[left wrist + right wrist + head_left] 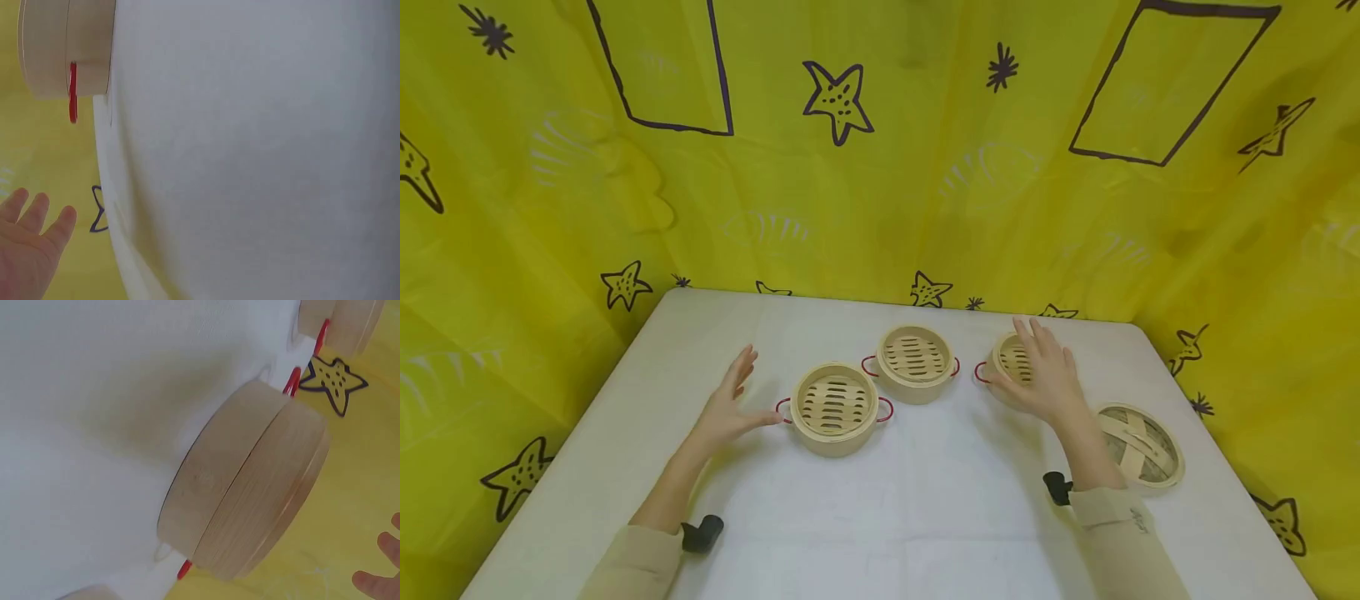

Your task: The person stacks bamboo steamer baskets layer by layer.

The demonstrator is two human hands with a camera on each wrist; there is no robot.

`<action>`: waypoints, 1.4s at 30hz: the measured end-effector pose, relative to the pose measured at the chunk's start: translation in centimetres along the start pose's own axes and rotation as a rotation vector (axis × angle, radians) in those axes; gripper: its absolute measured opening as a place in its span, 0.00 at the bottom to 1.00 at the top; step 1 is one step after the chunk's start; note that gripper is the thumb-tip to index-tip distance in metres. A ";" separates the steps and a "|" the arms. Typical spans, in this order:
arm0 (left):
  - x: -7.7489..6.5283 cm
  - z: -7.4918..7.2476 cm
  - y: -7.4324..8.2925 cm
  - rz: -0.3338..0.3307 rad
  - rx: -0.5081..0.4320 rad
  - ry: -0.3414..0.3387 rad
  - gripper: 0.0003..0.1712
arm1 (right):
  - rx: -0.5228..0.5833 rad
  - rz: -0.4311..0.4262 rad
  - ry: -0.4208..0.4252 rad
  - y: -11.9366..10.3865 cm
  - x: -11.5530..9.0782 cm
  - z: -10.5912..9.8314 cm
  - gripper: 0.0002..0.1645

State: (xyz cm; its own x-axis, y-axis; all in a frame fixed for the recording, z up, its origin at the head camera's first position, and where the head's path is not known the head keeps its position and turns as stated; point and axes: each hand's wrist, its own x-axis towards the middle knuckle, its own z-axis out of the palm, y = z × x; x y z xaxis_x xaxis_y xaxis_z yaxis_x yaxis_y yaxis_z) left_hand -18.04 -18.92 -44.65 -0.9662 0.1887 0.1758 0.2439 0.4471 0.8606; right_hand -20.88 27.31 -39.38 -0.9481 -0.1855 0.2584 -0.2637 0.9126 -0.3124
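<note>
Three round bamboo steamer baskets with slatted bottoms and red side handles sit on the white table. My left hand (730, 414) is spread beside the left steamer basket (833, 407), its thumb tip right at the red handle (783, 410). In the left wrist view, the fingers of that hand (31, 244) are apart, below a basket's wall (87, 37). Over the right steamer basket (1009, 360) my right hand (1041, 375) hovers with fingers extended, hiding part of it. The right wrist view shows this basket's side wall (244, 481), fingertips (378, 584) away from it.
Between the two hands stands the middle steamer basket (915, 362), close to the left one. A woven bamboo lid (1141, 446) lies at the right, partly behind the right forearm. A yellow patterned curtain (880, 208) hangs behind the white table (880, 517).
</note>
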 end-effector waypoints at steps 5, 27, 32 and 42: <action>-0.1 0.6 -0.2 0.005 -0.144 -0.021 0.63 | -0.031 -0.056 0.018 -1.1 0.7 1.0 0.55; -0.1 3.5 -1.1 0.050 -0.298 -0.131 0.61 | -0.128 -0.242 -0.100 -5.2 1.9 5.0 0.53; -0.1 3.9 -1.5 0.075 -0.292 -0.139 0.61 | -0.151 -0.261 -0.121 -5.4 2.1 5.9 0.54; -0.3 4.7 -1.7 0.076 -0.309 -0.129 0.61 | -0.161 -0.303 -0.138 -5.9 2.1 6.9 0.54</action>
State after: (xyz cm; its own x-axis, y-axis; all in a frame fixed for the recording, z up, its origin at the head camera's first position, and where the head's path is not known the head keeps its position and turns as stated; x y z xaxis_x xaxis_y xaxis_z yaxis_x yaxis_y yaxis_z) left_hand -17.82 -15.65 -48.42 -0.9228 0.3291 0.2006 0.2592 0.1449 0.9549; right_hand -22.53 19.02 -43.30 -0.8493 -0.4935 0.1876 -0.5152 0.8523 -0.0903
